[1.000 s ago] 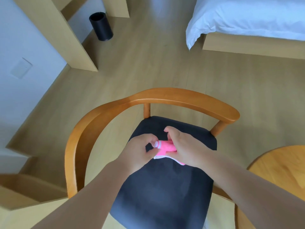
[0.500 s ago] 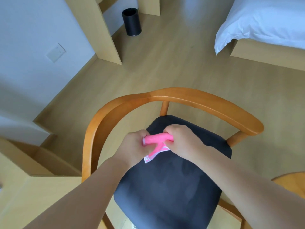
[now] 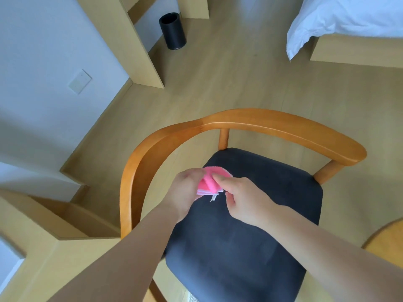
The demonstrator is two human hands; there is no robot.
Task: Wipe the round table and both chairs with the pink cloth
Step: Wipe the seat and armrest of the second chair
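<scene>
A wooden chair (image 3: 272,125) with a curved armrest rail and a dark grey seat cushion stands below me. Over the seat's back left part I hold the folded pink cloth (image 3: 210,183). My left hand (image 3: 185,192) grips the cloth's left side. My right hand (image 3: 242,199) touches the cloth's right edge with its fingertips, thumb apart below; whether it pinches the cloth I cannot make out. A white tag hangs under the cloth. The round table (image 3: 386,243) shows only as a wooden edge at the lower right.
A black cylindrical bin (image 3: 172,31) stands on the wooden floor at the back. A bed with white bedding (image 3: 340,16) fills the top right. Light wooden cabinet panels (image 3: 130,40) and a white wall lie to the left.
The cloth went from a bunched roll between both hands to a flatter fold held mostly by my left hand. My right hand's grip loosened. The view shifted slightly.
</scene>
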